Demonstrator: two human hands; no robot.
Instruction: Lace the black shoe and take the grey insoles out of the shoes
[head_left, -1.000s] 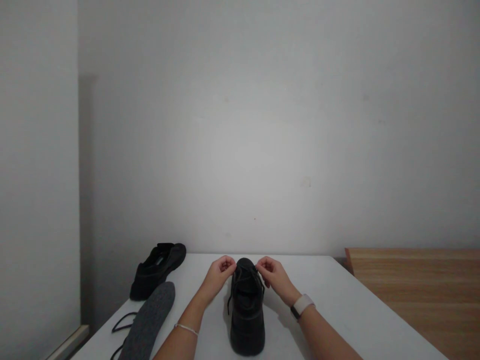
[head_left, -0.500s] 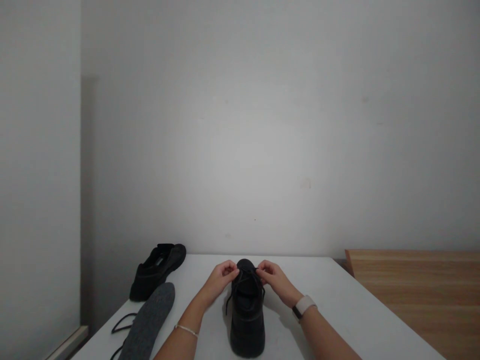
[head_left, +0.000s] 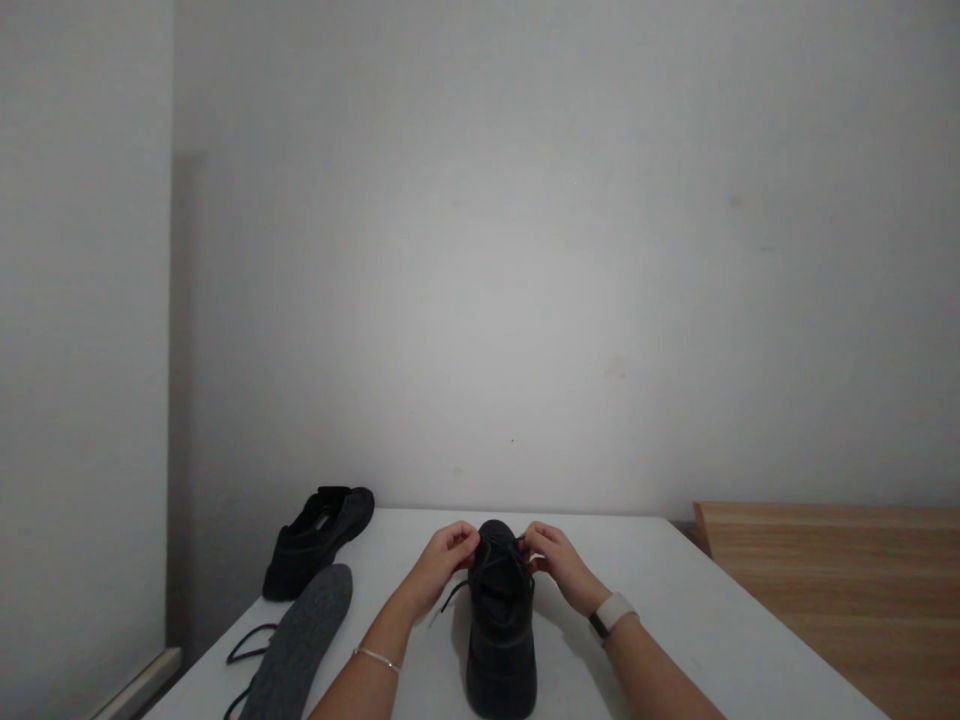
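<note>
Left hand (head_left: 448,553) and right hand (head_left: 551,560) each pinch a lace (head_left: 454,594) at the toe end of the shoe (head_left: 500,630), upright on the table (head_left: 675,620).

**Plain wrists, lightly dressed**

Both forearms (head_left: 405,612) are bare as far as they show. A thin silvery bracelet (head_left: 377,658) circles the wrist behind the left grip (head_left: 448,556). Behind the right grip (head_left: 556,566) sits a watch (head_left: 609,616) with a pale strap and a dark case.
</note>
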